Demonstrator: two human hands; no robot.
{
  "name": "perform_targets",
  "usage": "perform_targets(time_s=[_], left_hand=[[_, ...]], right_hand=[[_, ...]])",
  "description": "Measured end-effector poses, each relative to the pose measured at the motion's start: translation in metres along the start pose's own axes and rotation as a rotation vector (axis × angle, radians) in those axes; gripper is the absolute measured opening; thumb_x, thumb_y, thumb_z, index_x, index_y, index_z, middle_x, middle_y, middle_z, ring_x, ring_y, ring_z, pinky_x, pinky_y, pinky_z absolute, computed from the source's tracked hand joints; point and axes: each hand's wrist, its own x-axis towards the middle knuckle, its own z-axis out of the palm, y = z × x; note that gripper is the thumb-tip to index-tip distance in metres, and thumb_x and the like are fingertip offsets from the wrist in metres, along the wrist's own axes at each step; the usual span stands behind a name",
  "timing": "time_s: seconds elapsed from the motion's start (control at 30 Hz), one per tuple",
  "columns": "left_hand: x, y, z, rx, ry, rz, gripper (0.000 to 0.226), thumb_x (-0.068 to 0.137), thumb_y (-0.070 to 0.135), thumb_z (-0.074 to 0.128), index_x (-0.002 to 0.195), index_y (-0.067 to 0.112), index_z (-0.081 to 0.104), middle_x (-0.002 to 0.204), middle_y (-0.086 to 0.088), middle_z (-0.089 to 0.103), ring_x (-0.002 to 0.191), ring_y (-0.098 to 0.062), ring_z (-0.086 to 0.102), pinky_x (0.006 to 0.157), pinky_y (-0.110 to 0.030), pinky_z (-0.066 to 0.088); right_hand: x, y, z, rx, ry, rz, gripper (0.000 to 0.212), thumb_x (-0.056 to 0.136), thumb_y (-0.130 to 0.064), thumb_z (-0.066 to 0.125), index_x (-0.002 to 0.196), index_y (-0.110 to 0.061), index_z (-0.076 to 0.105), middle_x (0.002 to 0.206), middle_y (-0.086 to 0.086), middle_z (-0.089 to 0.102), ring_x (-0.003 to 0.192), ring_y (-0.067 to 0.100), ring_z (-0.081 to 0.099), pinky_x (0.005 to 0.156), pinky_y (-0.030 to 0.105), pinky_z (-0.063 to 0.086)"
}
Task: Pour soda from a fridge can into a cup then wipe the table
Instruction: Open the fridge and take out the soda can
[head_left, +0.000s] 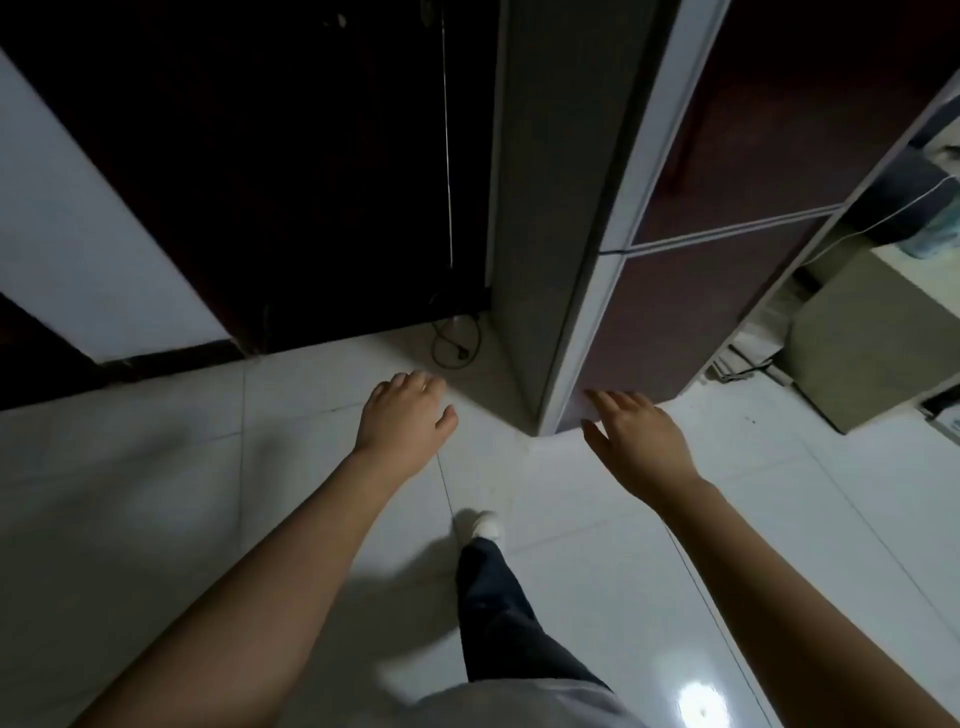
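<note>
Left hand (405, 415) loosely curled, empty. Right hand (636, 441) spread, empty, fingertips overlapping fridge (670, 312) lower door edge; contact unclear.

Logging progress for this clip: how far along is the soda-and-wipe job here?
Nothing looks done yet: no can, cup or table is in view. In hand: the person is walking over the tiled floor toward the fridge, whose doors look shut, with the empty left hand and right hand reaching out. Left: opening it, taking a can, pouring, wiping.
</note>
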Motion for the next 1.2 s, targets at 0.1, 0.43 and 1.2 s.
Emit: perform_targets(time_s=[0.1,0.43,1.2], left_hand=[[0.053,-0.011,-0.004,-0.006,0.051,0.009,0.042,0.094,0.033,0.038,0.129,0.01,0.047,0.127,-0.009,0.053,0.118,-0.026,0.045,0.096,-0.034,0.035],[0.212,-0.015,-0.032,0.019,0.041,0.067,0.043,0.094,0.035,0.038,0.129,0.012,0.047,0.129,-0.008,0.052,0.119,-0.025,0.046,0.096,-0.034,0.036],[0.338,0.057,-0.108,-0.043,0.17,0.473,0.045,0.095,0.038,0.036,0.132,0.014,0.043,0.131,-0.006,0.05,0.121,-0.024,0.044,0.1,-0.038,0.036]], right_hand=[[0.054,0.008,-0.002,0.053,0.036,-0.012,0.045,0.097,-0.034,0.04,0.138,-0.017,0.039,0.136,0.005,0.052,0.124,0.024,0.047,0.097,0.037,0.044],[0.199,0.033,-0.021,0.049,-0.021,0.004,0.045,0.098,-0.031,0.039,0.14,-0.016,0.035,0.137,0.008,0.05,0.126,0.026,0.045,0.1,0.038,0.042],[0.217,0.066,-0.098,0.064,0.236,0.368,0.047,0.097,-0.037,0.039,0.139,-0.018,0.036,0.136,0.006,0.051,0.125,0.024,0.046,0.098,0.036,0.042]])
